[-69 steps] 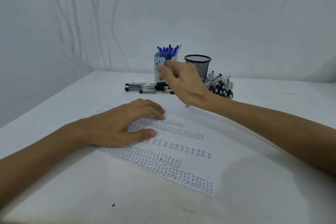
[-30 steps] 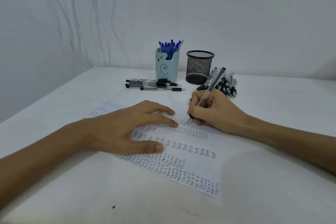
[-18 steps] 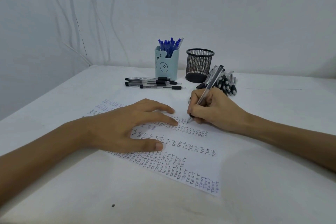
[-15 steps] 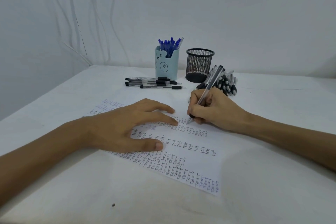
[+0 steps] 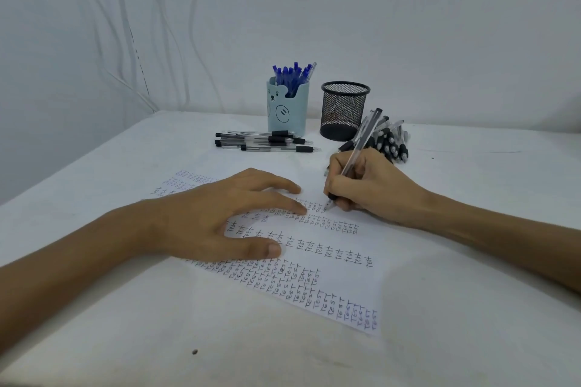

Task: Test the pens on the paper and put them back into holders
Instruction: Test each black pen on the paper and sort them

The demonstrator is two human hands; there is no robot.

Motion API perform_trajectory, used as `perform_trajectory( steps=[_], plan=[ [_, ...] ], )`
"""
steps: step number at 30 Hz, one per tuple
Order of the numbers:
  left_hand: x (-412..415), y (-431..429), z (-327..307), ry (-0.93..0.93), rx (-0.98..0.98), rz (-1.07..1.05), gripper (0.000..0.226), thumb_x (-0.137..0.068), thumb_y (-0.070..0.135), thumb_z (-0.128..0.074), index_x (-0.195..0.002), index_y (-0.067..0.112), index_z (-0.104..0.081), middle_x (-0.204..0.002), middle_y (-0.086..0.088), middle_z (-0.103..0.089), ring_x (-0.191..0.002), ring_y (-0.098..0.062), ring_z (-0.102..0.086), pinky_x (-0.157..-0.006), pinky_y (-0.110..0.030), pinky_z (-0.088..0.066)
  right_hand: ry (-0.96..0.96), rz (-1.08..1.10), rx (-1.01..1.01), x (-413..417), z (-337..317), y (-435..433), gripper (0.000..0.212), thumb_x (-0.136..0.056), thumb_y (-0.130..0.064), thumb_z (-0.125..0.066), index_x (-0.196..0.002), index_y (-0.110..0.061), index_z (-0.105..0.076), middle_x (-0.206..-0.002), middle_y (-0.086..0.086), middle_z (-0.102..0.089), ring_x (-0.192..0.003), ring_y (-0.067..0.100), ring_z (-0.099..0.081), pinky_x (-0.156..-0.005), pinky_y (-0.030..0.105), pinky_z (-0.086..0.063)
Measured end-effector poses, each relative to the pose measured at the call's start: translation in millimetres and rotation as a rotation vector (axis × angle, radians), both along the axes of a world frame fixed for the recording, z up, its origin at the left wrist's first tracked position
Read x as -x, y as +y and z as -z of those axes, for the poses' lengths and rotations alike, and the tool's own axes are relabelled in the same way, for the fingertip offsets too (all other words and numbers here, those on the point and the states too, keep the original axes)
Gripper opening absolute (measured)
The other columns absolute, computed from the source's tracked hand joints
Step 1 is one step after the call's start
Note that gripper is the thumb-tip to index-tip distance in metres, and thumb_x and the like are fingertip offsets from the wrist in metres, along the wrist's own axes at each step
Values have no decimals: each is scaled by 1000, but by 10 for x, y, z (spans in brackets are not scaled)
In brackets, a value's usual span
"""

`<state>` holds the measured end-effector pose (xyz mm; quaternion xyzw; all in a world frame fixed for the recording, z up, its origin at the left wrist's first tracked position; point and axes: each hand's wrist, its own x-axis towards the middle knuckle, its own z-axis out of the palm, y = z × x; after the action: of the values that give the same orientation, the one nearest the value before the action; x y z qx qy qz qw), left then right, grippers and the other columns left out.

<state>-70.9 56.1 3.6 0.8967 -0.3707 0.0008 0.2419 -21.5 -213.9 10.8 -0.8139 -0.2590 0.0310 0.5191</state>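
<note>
Since reaching toward the far holders, the right hand (image 5: pixel 374 185) has come back to the paper (image 5: pixel 345 280), its fingers grasping a black pen (image 5: pixel 361 144) whose tip rests on the sheet's far rows. The left hand (image 5: pixel 213 217) lies flat with fingers released, pressing the paper onto the table (image 5: pixel 471 339). The blue holder (image 5: pixel 287 113) and the mesh holder (image 5: pixel 344 110) stand at the far side.

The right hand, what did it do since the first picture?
The right hand drew back from the blue holder to the paper and now grips a pen, tip on the sheet. The left hand stayed flat on the paper; the mesh holder and loose pens didn't move.
</note>
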Motion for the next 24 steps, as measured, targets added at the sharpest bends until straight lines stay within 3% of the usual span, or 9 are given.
perform_trajectory(
  steps=[13, 24],
  plan=[
    [-8, 5, 32, -17, 10, 8, 56, -82, 95, -43, -135, 83, -28, -156, 37, -36, -147, 6, -35, -121, -43, -38, 2, 28, 5, -3, -8, -13, 18, -90, -4, -63, -73, 2, -61, -55, 12, -61, -49, 19, -47, -44, 17, -36],
    [-5, 13, 34, -19, 6, 0, 57, -81, 96, -42, -135, 84, -27, -157, 37, -36, -148, 6, -35, -121, -45, -38, -22, 59, 43, 7, -5, -1, 19, -90, -10, -62, -76, 3, -58, -55, 9, -63, -43, 13, -44, -44, 17, -35]
  ],
)
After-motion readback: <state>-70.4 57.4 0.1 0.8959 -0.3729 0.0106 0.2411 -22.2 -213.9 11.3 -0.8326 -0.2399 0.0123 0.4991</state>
